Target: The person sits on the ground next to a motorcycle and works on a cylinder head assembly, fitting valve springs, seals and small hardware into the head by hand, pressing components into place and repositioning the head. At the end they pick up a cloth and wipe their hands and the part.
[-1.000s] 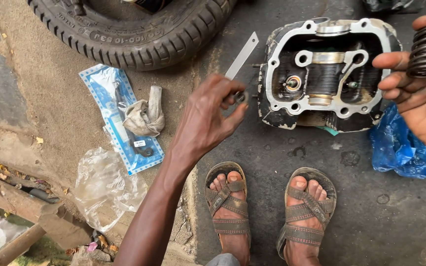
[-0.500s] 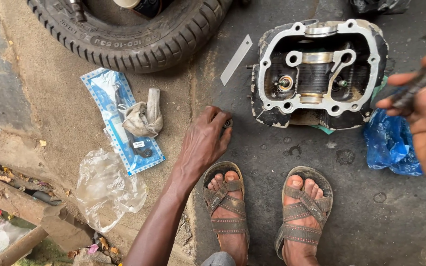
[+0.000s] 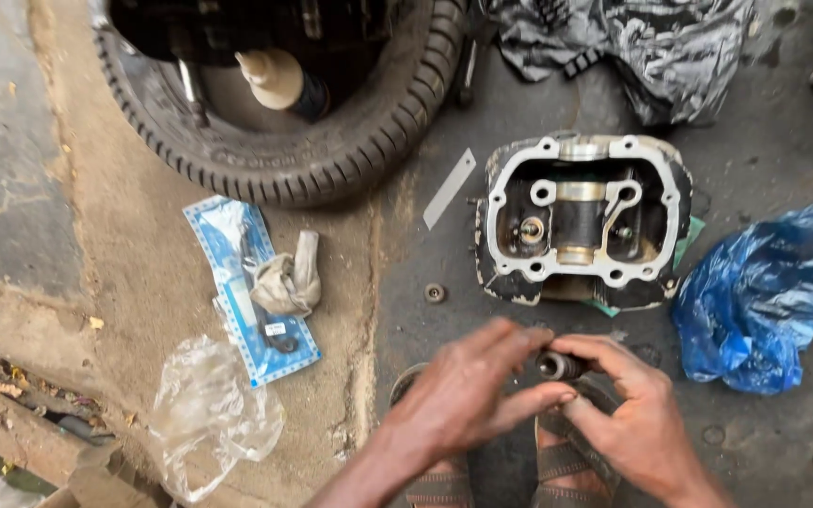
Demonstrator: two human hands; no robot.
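Both hands, your left hand (image 3: pixel 468 390) and right hand (image 3: pixel 637 423), pinch a small dark cylindrical part (image 3: pixel 557 365) between them at six o'clock of the open cylinder head (image 3: pixel 583 221), which lies on the floor unassembled.

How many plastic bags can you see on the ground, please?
3: a clear bag at lower left, a blue bag right of the cylinder head, and a black-and-silver bag at the top. Others may lie out of frame.
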